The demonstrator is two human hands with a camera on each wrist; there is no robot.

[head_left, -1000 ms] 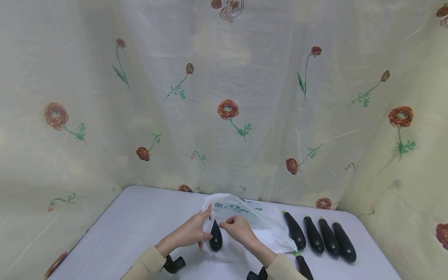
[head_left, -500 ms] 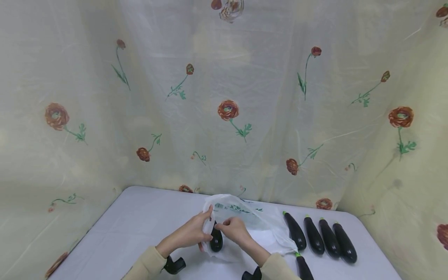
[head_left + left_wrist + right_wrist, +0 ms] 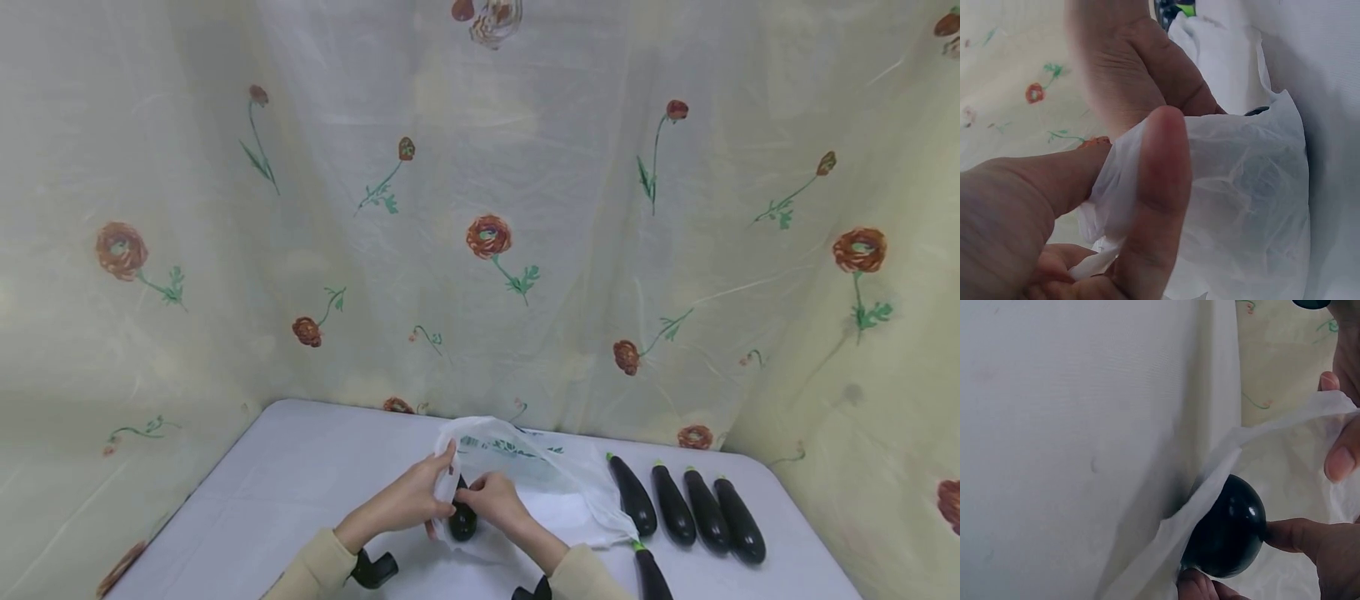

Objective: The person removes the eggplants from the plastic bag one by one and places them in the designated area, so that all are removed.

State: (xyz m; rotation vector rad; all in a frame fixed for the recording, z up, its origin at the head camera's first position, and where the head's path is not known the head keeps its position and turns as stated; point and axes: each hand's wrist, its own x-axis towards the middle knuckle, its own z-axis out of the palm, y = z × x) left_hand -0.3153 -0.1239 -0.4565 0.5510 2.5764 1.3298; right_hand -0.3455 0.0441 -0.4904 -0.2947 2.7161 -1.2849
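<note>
A white plastic bag with green print lies on the table, its mouth toward the left. My left hand grips the rim and spreads the mouth; in the left wrist view its finger lies along the outside of the film. A dark eggplant sits at the mouth. My right hand holds it, with the thumb on one side of its rounded end and fingertips on the other in the right wrist view. Bag film hides part of the eggplant there.
Several eggplants lie side by side on the table's right, stems pointing away. Another eggplant lies nearer the front, beside the bag. A flowered curtain stands behind the white table.
My right hand has moved left from beside the eggplant at the bag's mouth and taken hold of it. The left hand and the bag have stayed nearly still.
</note>
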